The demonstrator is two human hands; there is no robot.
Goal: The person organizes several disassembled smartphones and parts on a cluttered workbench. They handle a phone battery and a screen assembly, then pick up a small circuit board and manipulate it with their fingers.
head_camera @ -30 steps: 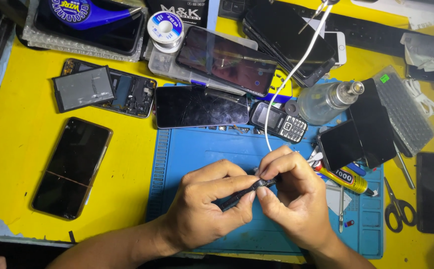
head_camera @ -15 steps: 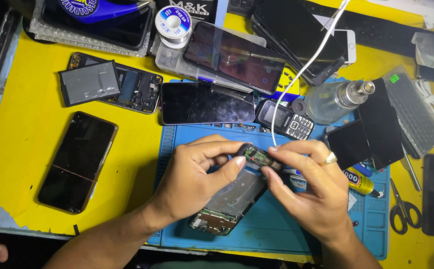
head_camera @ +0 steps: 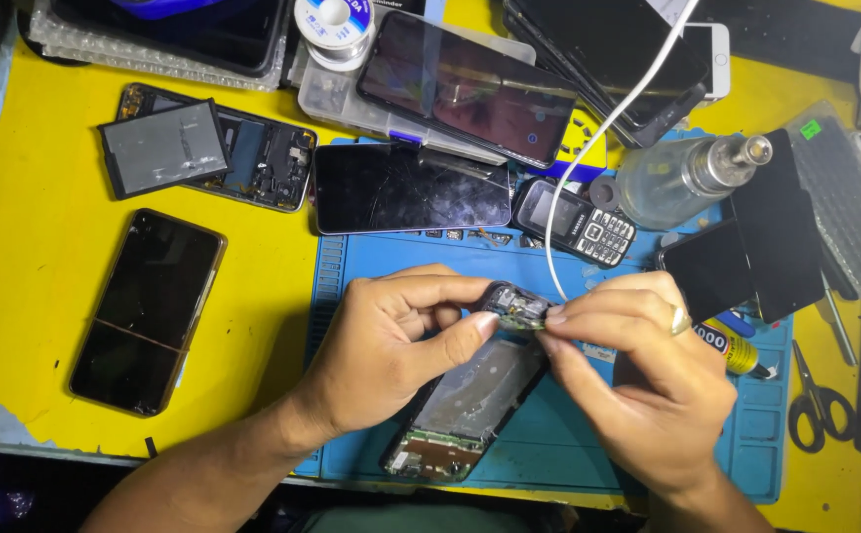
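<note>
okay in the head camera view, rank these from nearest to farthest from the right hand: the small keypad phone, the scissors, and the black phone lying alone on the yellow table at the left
From the right hand:
1. Small keypad phone, just above it on the blue mat's top edge.
2. Scissors, off to the right on the yellow table.
3. Black phone, far left, beyond the left hand.

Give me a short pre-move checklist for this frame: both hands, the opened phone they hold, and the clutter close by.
1. Left hand has a grip on the opened phone: ok, thumb and fingers pinch its top end.
2. Right hand also on that top end: ok.
3. Phone is over the blue mat: ok.
4. White cable clear of the hands: not ok, it hangs down right to the fingertips.
5. Glue tube clear of the right hand: cannot tell, partly hidden behind it.
6. Small part loose or attached: cannot tell.
</note>
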